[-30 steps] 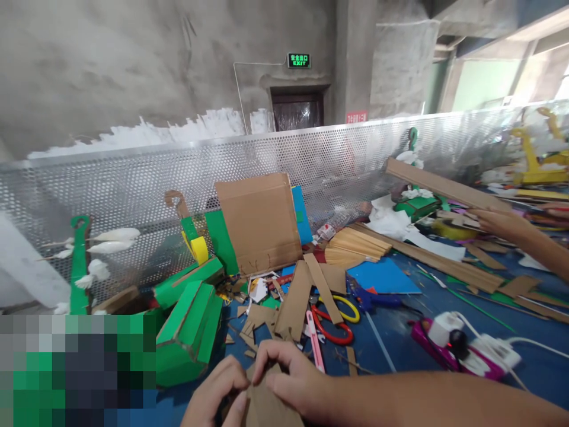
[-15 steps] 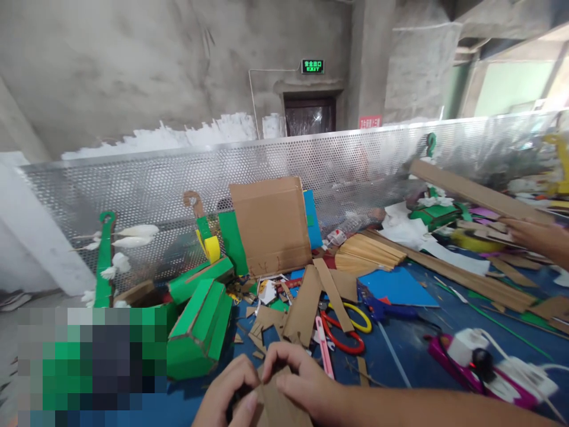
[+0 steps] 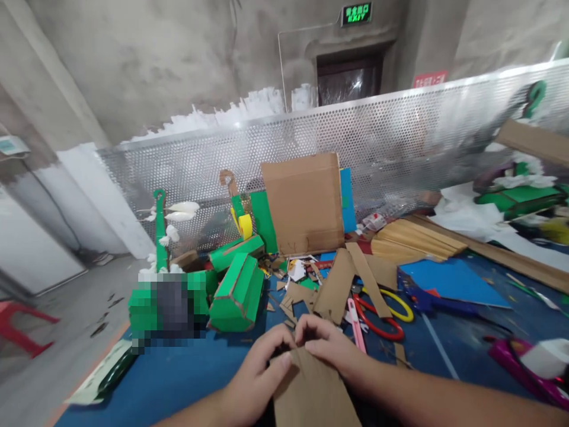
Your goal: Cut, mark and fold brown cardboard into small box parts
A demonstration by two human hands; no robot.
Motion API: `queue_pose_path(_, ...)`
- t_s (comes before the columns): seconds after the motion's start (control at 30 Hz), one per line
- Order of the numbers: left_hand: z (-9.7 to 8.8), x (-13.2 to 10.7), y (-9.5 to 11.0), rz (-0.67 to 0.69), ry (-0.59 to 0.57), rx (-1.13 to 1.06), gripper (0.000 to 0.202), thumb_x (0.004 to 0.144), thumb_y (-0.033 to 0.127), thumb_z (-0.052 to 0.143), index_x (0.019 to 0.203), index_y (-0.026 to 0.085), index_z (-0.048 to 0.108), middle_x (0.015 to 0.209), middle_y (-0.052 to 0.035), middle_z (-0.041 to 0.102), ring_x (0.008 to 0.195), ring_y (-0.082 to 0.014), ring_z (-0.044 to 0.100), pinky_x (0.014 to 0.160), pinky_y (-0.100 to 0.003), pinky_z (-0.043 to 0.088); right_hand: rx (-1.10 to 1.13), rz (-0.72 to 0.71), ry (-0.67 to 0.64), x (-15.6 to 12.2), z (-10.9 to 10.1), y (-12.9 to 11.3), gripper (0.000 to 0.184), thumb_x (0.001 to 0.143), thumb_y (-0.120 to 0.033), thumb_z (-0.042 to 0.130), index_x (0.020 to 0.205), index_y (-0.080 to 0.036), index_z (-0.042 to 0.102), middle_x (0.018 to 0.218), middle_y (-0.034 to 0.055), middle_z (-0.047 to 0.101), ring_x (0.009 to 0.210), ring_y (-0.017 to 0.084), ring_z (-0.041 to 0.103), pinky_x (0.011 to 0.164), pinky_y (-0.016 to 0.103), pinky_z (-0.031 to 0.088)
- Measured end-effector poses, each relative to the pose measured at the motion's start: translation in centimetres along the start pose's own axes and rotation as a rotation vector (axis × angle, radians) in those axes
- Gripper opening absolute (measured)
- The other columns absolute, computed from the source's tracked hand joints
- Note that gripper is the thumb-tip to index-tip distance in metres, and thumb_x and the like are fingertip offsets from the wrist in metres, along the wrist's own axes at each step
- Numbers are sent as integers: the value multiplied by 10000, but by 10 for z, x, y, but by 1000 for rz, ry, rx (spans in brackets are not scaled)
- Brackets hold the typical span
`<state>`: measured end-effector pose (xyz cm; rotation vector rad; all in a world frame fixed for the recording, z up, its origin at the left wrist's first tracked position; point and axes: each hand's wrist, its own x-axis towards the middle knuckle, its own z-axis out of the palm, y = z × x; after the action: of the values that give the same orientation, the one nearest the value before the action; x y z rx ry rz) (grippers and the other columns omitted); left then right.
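Both hands are closed on one piece of brown cardboard [image 3: 313, 388] at the bottom middle of the view. My left hand [image 3: 262, 367] pinches its far left corner, thumb on top. From the right, my right hand [image 3: 331, 347] grips the same far edge with bent fingers. Creases run along the cardboard between the two thumbs. Just beyond the hands lie a pink utility knife [image 3: 355, 326], scissors [image 3: 382, 326] with red and yellow handles, and cardboard strips [image 3: 340, 284]. A green six-sided cardboard box [image 3: 237, 293] sits to the left of them.
A blue glue gun [image 3: 427, 299] and a purple power strip [image 3: 527, 370] lie on the right. A large cardboard sheet [image 3: 304, 204] leans against the perforated metal screen [image 3: 377, 133]. Green hooked shapes with white pieces [image 3: 160, 231] stand at left. A red stool [image 3: 26, 323] is on the floor.
My view has swung to the left, so things appear shifted right. More of the cardboard in my hands shows now. The co-worker's hand at the far right has left the view.
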<state>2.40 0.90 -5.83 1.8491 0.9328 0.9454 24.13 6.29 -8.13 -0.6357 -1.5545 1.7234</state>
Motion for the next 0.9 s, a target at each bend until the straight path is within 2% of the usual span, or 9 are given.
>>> queue_pose_path(0.1, -2, 0, 1, -25, -19, 10, 509, 1076, 695, 505, 994, 200, 588, 1004, -59, 601, 958, -226, 564, 871, -331, 441, -15, 7, 7, 0, 0, 0, 255, 782, -400, 728, 916, -204, 635, 871, -6, 594, 825, 177, 523, 771, 306, 376)
queue_pose_path(0.2, -8, 1, 7, -31, -65, 118, 440, 1058, 632, 579, 1030, 194, 615, 1038, -62, 613, 977, -231, 565, 882, -337, 434, -31, 15, 5, -2, 1, 0, 270, 809, -431, 726, 920, -200, 642, 875, 0, 603, 835, 185, 531, 773, 307, 383)
queue_pose_path(0.3, -17, 2, 18, -154, -166, 190, 384, 1036, 566, 648, 1094, 187, 672, 1067, -63, 644, 1006, -243, 588, 893, -345, 433, -79, 9, 9, -5, 3, -4, 253, 854, -434, 691, 920, -192, 661, 875, 11, 613, 847, 197, 549, 791, 321, 402)
queue_pose_path(0.43, -20, 4, 30, -376, -176, -65, 446, 985, 598, 726, 1164, 191, 685, 1112, -49, 656, 1073, -247, 594, 922, -344, 450, -176, -18, 1, -9, 7, -11, 199, 914, -393, 636, 918, -197, 667, 874, 13, 620, 848, 203, 566, 813, 340, 418)
queue_pose_path(0.57, -12, 1, 35, -502, -152, -328, 512, 892, 578, 859, 1173, 205, 649, 1105, -23, 636, 1037, -211, 596, 911, -327, 469, -236, -79, 19, -11, 8, -12, 147, 907, -333, 618, 911, -202, 685, 879, 16, 642, 873, 214, 589, 834, 351, 425)
queue_pose_path(0.73, -5, -5, 37, -588, -112, -463, 570, 824, 546, 935, 1182, 209, 649, 1123, -32, 658, 1024, -209, 630, 899, -329, 489, -275, -127, 55, -13, 9, -11, 111, 891, -262, 612, 916, -203, 703, 894, 20, 667, 889, 215, 621, 841, 349, 442)
queue_pose_path(0.9, -5, -7, 35, -621, -73, -529, 573, 829, 561, 927, 1193, 204, 665, 1114, -51, 690, 989, -202, 651, 875, -318, 485, -256, -138, 74, -14, 10, -14, 122, 932, -289, 619, 894, -199, 692, 867, 13, 649, 848, 196, 605, 793, 328, 438)
